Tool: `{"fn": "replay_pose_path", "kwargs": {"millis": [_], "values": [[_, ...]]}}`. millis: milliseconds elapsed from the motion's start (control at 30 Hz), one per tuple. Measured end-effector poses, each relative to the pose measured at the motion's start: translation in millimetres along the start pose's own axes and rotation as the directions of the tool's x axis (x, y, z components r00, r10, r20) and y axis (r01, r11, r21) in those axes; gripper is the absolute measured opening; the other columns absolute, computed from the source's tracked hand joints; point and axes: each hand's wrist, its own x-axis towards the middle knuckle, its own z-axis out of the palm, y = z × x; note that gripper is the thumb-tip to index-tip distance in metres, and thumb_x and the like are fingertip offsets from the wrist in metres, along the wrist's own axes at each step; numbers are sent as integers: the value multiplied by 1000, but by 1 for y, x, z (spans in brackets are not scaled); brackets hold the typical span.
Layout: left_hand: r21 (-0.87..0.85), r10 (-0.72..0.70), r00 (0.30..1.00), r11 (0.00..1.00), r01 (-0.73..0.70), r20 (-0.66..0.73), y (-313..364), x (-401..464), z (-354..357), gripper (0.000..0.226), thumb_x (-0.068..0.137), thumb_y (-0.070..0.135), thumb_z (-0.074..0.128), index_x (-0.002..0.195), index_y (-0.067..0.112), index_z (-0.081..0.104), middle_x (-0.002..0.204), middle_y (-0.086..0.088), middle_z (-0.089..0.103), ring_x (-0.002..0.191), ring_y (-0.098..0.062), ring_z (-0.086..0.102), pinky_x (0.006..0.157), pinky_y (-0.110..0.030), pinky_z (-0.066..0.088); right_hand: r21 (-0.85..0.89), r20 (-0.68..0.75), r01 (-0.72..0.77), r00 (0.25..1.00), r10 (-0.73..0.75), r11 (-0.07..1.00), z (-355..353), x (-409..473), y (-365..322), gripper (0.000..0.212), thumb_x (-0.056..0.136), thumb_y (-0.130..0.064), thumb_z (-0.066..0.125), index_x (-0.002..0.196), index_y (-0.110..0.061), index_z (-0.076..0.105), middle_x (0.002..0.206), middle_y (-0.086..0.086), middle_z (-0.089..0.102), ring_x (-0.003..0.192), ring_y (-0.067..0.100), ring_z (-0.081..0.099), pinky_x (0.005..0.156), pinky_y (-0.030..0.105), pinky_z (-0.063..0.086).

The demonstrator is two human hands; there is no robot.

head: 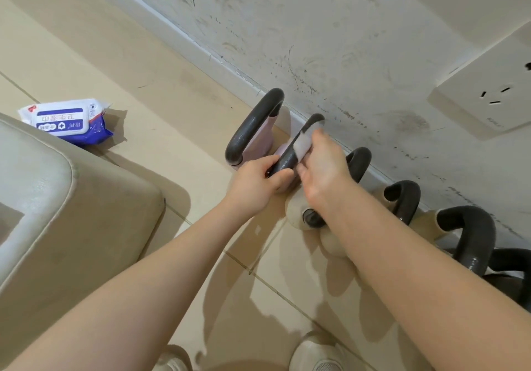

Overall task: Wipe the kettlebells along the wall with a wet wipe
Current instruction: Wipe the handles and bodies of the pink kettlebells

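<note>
Right hand (321, 169), fingers curled round a folded wet wipe (302, 145), presses the wipe against the dark handle of the second kettlebell (290, 152) in the row along the wall (330, 40). Left hand (255, 183) pinches the lower end of the same handle between thumb and fingers, steadying it.

Likely faults, as judgement: the handle gleams wet where wiped, so the steadying hand could slip and the kettlebell tip against the first kettlebell (253, 129) just beside it. The wipe covers only a short stretch of handle; the underside and the pale body may be missed. The right forearm crosses above the third kettlebell (357, 160) and could knock it. The wipe may dry or soil before the row is finished; the pack of wet wipes (67, 120) lies on the floor (172, 97), well apart to the left.

Count: five kettlebell handles plainly visible, including a fourth (405, 198) and fifth (471, 235); a further dark one at the right edge is uncertain. One wipe in use, one pack, one wall socket (488, 94), one padded seat corner (71, 204), two shoes at the bottom edge.
</note>
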Motion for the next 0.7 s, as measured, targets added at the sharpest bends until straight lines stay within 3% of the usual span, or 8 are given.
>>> {"fn": "replay_pose_path", "kwargs": {"millis": [100,167,233,367,500,600,633,700], "values": [[-127,-43,999,991,45,16,3,-5,-1,7,86,20,60,86,16,66,59,9,53,54,-1,44,56,-18,38,-2,112,23,993,-22,1000,-4,-14,24,34,101,-25,30,124,-24,55,118,5,64,106,22,62,91,37,51],[-233,-96,995,968,97,17,8,-12,1,21,86,13,60,106,15,65,79,8,63,64,1,53,63,-10,44,-74,133,64,990,-54,995,-6,-14,29,35,100,-18,28,122,-21,55,121,5,63,108,21,60,95,36,48],[-289,-161,987,944,159,16,13,-20,2,31,85,6,56,113,18,57,94,8,62,75,1,55,64,-5,45,-82,118,51,992,-41,995,-2,-8,26,31,100,-17,30,118,-15,55,125,13,59,114,30,56,101,42,43],[-490,-356,933,823,286,-54,12,-26,-12,36,88,6,48,120,22,52,103,8,56,88,-11,53,75,-23,44,119,62,-34,998,27,992,5,2,23,38,99,-30,35,132,-16,46,131,9,55,122,25,50,108,41,36],[-507,-400,910,810,296,-109,1,-27,-24,19,89,14,52,105,21,58,88,4,60,76,-12,53,70,-22,44,-22,15,221,975,-221,975,15,-20,64,34,100,-26,30,127,-12,46,116,3,57,106,14,53,94,29,39],[-517,-421,902,796,316,-98,-6,-32,-23,24,89,10,48,110,19,55,82,6,62,67,-9,53,65,-21,43,-199,17,455,887,-461,868,13,-31,97,26,99,-15,33,119,-7,49,89,-7,54,83,-3,51,81,16,39],[-522,-428,899,790,322,-92,-7,-33,-23,26,89,8,46,111,19,54,81,7,63,66,-9,53,65,-22,43,-269,37,497,861,-507,825,11,-29,103,26,99,-16,35,118,-8,49,89,-7,53,87,0,52,84,18,40],[-513,-424,901,795,324,-89,-10,-36,-23,27,89,7,43,111,20,52,81,7,64,65,-10,53,66,-22,43,-445,105,537,826,-554,716,5,-21,109,27,96,-23,37,117,-11,48,100,-1,55,105,21,51,97,37,39]]}}
